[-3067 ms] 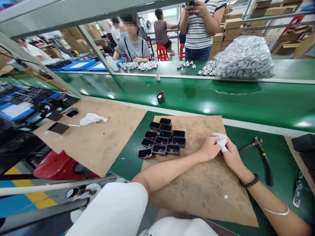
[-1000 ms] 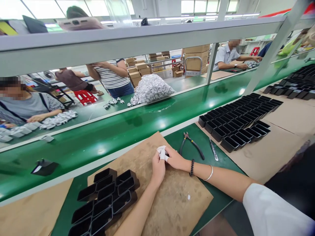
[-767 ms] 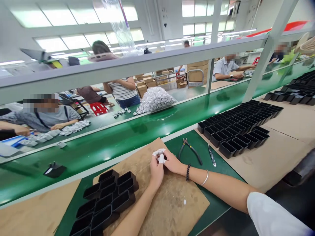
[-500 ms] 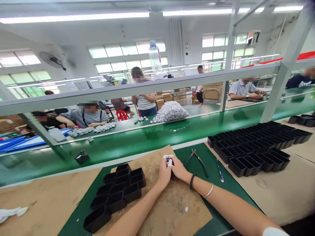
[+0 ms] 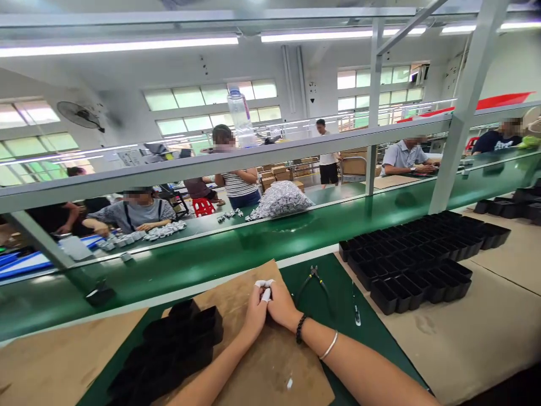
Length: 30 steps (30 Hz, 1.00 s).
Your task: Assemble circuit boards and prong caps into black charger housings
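My left hand (image 5: 255, 309) and my right hand (image 5: 280, 306) are pressed together, fingers folded inward, above a brown cardboard sheet (image 5: 270, 366). White finger covers show on some fingertips. Whatever may lie between the hands is hidden. Left of them, black open-topped rectangular boxes (image 5: 203, 327) stand in a dark cluster on the cardboard. Wire cutters (image 5: 314, 275) with dark handles lie open on the green mat just beyond my right hand. Farther right rests a slim pointed tool (image 5: 357, 313), its exact kind unclear. A small white scrap (image 5: 289, 384) is on the cardboard near my right forearm.
Many black boxes (image 5: 406, 248) stand in rows at the right. A green belt (image 5: 236, 248) runs behind a white ledge, with a lone black piece (image 5: 100, 293) on it. Beyond are a bag of white parts (image 5: 281, 200) and several people. A shelf rail holds a bottle (image 5: 242, 115).
The view has swung slightly right and up, so everything sits farther left and lower in the picture. My hands stay pressed together over the cardboard.
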Available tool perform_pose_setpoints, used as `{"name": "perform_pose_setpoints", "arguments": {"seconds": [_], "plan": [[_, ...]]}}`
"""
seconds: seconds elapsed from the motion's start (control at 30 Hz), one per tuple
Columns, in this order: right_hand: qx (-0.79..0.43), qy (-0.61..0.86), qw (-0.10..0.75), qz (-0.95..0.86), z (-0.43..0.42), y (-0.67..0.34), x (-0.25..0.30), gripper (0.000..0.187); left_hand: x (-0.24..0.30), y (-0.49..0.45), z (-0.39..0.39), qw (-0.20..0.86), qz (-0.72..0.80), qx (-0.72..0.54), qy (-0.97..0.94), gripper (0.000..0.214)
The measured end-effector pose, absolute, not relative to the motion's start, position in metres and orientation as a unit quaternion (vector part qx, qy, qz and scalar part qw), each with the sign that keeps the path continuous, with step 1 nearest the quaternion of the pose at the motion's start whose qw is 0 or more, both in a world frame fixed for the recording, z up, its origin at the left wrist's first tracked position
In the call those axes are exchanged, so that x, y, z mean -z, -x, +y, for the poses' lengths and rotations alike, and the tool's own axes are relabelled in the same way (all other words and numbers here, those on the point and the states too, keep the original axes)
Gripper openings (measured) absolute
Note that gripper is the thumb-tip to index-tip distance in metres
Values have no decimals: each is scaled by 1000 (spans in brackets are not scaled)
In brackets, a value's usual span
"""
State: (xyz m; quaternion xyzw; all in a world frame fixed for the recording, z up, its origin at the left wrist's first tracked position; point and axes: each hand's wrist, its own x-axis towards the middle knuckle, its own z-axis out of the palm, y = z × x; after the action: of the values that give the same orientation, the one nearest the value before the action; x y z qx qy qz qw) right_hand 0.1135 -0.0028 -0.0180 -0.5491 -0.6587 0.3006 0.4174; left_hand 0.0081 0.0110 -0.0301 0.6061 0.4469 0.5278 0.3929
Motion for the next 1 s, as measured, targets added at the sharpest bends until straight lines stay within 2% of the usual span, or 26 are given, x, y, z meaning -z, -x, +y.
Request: {"name": "perform_pose_setpoints", "arguments": {"seconds": [0.3,0.53,0.7,0.87,0.93,1.0], "plan": [[-288,565,358,-685,-10,-114,13,28,38,5,6,430,485,-508,-567,35],[-282,537,371,-703,-9,-116,24,31,33,-1,-6,444,487,-501,-561,32],[-280,515,403,-703,-8,-118,30,34,26,-8,-12,442,486,-494,-570,34],[-239,490,459,-701,-11,-127,35,62,23,-12,-15,465,475,-486,-568,35],[-166,455,520,-704,-7,-132,9,57,21,-13,-16,480,475,-485,-556,39],[-55,423,582,-692,7,-136,-49,41,17,-13,-17,495,473,-478,-551,41]]}}
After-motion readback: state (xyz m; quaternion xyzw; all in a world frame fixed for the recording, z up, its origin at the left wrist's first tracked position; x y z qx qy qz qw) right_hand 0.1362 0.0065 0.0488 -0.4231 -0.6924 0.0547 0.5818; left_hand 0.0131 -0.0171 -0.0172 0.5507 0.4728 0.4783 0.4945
